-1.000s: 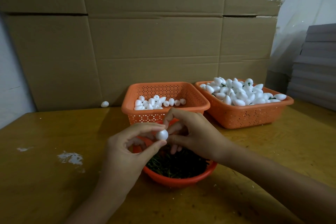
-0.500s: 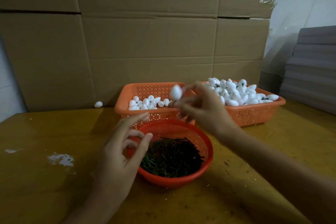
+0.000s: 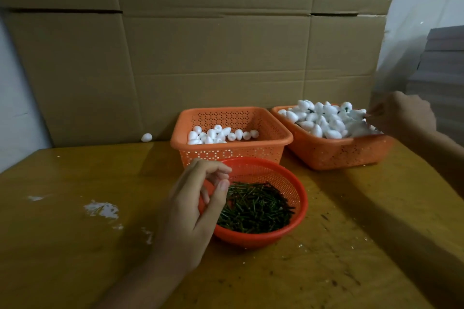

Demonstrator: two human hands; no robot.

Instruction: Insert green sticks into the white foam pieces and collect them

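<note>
A round red bowl in front of me holds a heap of green sticks. My left hand hovers over the bowl's left rim with loosely curled fingers and nothing in them. Behind it, a square orange basket contains plain white foam pieces. To its right, a second orange basket is piled with foam pieces that have sticks in them. My right hand is blurred at that pile's far right edge, fingertips among the pieces; whether it still pinches one is unclear.
A single foam piece lies on the wooden table by the cardboard wall. White crumbs mark the table's left side. Grey stacked sheets stand at the far right.
My right hand carried the foam piece from above the red bowl out to the right basket. My left hand let go of it and stayed over the bowl's rim.
</note>
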